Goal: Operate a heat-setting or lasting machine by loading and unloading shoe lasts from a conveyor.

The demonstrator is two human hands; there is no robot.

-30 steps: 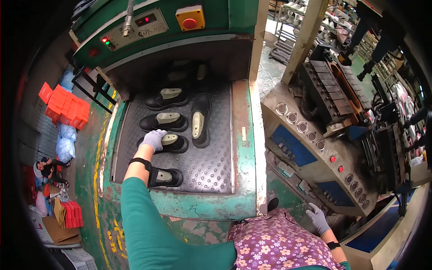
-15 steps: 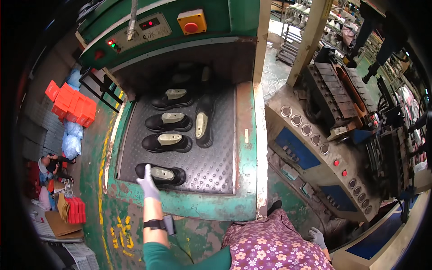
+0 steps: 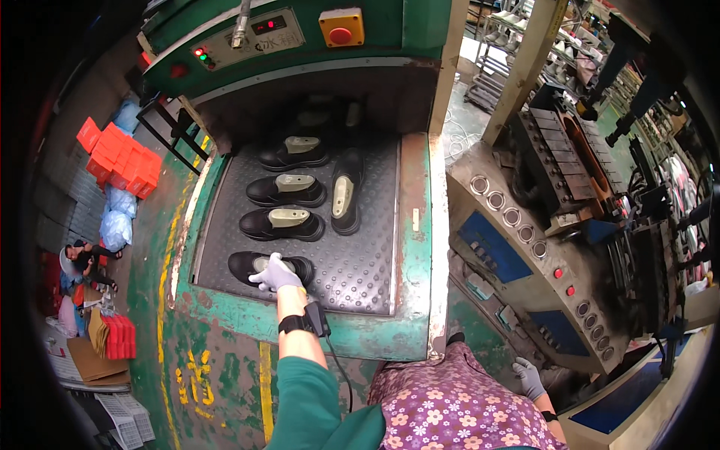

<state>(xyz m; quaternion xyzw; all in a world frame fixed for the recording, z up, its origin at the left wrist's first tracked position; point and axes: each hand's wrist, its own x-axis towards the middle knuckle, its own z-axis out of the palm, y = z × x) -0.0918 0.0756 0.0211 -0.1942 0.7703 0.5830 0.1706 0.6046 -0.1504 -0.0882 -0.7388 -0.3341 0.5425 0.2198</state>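
My left hand (image 3: 277, 275), in a light glove, is closed over the nearest black shoe (image 3: 244, 265), at the opening where a pale shoe last shows. The shoe lies on its sole on a dark studded plate (image 3: 360, 289), toe to the left. Behind it are more black shoes with pale lasts inside, among them one shoe (image 3: 281, 223) lying crosswise and another (image 3: 346, 196) pointing lengthwise at the right. My right hand (image 3: 529, 378), also gloved, hangs at my right side with its fingers loosely apart and nothing in it.
A green machine housing (image 3: 409, 30) with a red push button (image 3: 340, 36) overhangs the plate. Shoes deeper inside are in shadow. On the right stands a machine with round dials (image 3: 511, 217). Red boxes (image 3: 120, 161) and a seated person (image 3: 86, 259) are at the far left.
My left hand has moved right, from the nearest shoe's toe to its opening. The view has shifted slightly; the shoes keep their arrangement. My right hand still hangs at my side.
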